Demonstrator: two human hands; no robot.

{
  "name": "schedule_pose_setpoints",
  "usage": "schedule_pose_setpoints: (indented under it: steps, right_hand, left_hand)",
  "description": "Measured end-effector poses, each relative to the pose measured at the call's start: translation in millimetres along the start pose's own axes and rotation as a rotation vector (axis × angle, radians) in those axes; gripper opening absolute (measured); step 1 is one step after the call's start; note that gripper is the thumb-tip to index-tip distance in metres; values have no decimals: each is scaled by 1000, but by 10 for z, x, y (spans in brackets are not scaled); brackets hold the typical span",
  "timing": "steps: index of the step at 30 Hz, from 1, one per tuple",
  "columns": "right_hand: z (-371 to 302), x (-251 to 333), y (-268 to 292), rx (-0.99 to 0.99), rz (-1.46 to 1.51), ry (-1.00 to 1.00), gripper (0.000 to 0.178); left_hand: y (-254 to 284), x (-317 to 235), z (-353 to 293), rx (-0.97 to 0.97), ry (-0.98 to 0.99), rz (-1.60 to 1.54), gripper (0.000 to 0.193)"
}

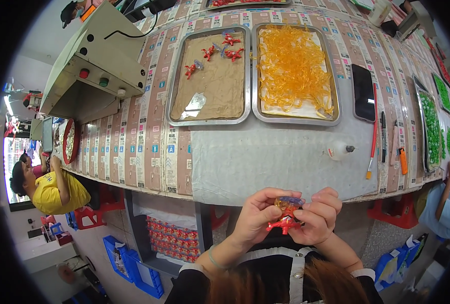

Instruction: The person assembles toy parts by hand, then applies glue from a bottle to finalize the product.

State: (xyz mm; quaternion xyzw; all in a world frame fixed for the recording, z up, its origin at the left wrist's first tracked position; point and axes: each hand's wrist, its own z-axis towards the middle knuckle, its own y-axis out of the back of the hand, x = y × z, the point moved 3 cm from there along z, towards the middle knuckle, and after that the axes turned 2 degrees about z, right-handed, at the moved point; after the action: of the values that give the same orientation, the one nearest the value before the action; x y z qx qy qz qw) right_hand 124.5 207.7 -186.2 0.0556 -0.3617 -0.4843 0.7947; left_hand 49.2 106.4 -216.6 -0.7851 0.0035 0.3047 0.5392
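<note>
Just past the table's near edge, in front of my chest, I hold a small red plastic toy figure (pixel 284 223) with a translucent purple-blue top and a bit of clear yellow. My left hand (pixel 254 217) pinches it from the left, thumb and fingers closed near its upper part. From the other side my right hand (pixel 320 217) grips it, the fingers curled against its red body. My fingers cover part of the figure. Several similar red figures (pixel 233 53) lie in a metal tray (pixel 172 96) lined with brown paper. Beside it, another metal tray (pixel 336 96) holds a heap of clear orange-yellow plastic pieces (pixel 296 66).
A grey sheet (pixel 255 162) covers the near table. On the right are a small bottle (pixel 339 151), phone (pixel 363 93), brush (pixel 372 152), pen (pixel 383 137) and orange cutter (pixel 403 161). A beige machine (pixel 95 61) stands left. Below, a bin (pixel 129 218) holds rows of red figures. People sit at both sides.
</note>
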Motion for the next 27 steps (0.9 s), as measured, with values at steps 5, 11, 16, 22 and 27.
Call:
schedule_pose_setpoints:
  steps: [5,11,16,22,27]
  right_hand:
    - [-108,-46,4,-55,-11,5,24]
    - [-189,-112,-51,-123,-7,-32,23]
    - [-228,-149,-119,-175,27,-62,26]
    - [-228,-163,-173,-135,51,-132,31]
    - [-248,-173,-220,-112,49,-156,31]
  left_hand:
    - [-112,-66,-25,-85,5,196,24]
    - [-245,-125,-37,-96,-146,516,31]
    - [-241,-125,-48,-124,-258,686,32]
    - [-281,-154,-45,-174,-516,1042,32]
    - [-320,-201,-11,-224,-651,1255,32]
